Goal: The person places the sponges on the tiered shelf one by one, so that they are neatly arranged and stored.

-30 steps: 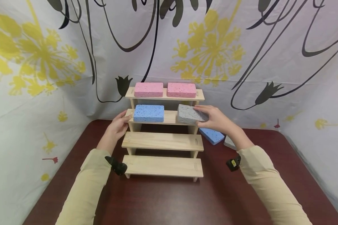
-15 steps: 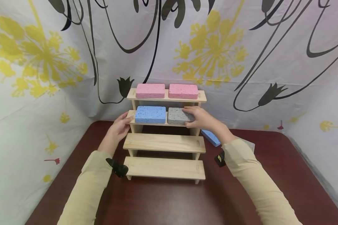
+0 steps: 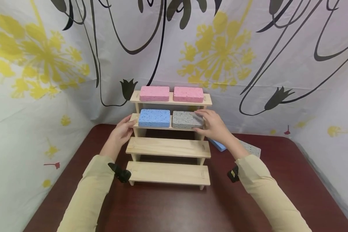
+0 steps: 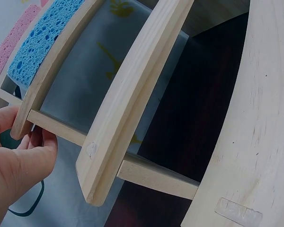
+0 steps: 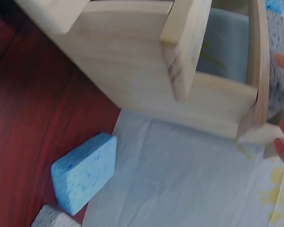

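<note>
Four sponges sit on the rack. The right hand, fingers loosely spread, touches the grey sponge's right end; its long axis runs left-right, beside the blue sponge. The left hand grips the shelf's left end.

Left wrist view: fingers curl round that shelf end.

Right wrist view: a spare blue sponge lies on the dark table.

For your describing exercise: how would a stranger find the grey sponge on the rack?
Find the wooden stepped rack on the dark red table. On its second step from the top, a grey sponge lies right of a blue sponge; it is the only grey one on the rack.
</note>
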Action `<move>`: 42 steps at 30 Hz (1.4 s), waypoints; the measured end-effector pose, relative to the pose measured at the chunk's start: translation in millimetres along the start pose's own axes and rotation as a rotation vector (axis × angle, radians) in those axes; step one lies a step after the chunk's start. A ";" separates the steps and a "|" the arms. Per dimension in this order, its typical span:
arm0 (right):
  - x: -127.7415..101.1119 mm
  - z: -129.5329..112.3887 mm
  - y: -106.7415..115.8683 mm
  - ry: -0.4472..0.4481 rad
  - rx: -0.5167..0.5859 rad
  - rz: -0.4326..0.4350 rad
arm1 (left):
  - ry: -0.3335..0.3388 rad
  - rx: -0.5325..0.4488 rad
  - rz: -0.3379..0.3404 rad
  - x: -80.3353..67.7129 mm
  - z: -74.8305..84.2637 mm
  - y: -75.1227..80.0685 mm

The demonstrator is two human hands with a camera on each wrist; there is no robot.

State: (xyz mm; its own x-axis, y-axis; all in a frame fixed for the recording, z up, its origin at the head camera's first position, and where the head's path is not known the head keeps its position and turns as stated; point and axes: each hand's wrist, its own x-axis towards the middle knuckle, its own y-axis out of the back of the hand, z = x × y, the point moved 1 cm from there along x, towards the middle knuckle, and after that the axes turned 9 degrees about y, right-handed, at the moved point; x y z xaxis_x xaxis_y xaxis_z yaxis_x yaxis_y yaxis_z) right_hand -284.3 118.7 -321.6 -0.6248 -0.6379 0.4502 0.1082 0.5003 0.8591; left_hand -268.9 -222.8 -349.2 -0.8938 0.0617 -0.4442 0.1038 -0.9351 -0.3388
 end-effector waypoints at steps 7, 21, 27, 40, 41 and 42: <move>-22.4 19.5 6.1 -0.082 0.056 0.073 | -0.011 0.016 0.008 0.2 3.9 2.0; -85.4 71.7 4.0 -0.318 0.040 -0.031 | -0.028 0.010 0.006 2.1 6.2 -0.4; -115.4 96.4 2.1 -0.433 0.047 -0.105 | -0.032 0.018 -0.009 1.0 7.1 -2.2; -175.3 139.0 -18.7 -0.590 -0.012 -0.248 | -0.022 0.040 0.015 0.3 -1.8 0.7; -179.2 141.1 -19.7 -0.604 -0.011 -0.263 | -0.023 0.037 0.011 0.3 -2.4 0.4; -183.1 143.1 -20.8 -0.616 -0.016 -0.277 | -0.025 0.035 0.005 0.8 -2.9 -0.1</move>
State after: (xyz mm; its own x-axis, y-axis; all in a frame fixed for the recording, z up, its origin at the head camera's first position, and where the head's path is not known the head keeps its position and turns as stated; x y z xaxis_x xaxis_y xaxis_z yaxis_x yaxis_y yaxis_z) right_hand -282.8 308.9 -456.8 -0.9575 -0.2884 -0.0048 -0.1114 0.3544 0.9284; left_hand -268.3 -221.7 -351.9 -0.9037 0.0486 -0.4253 0.0937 -0.9470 -0.3072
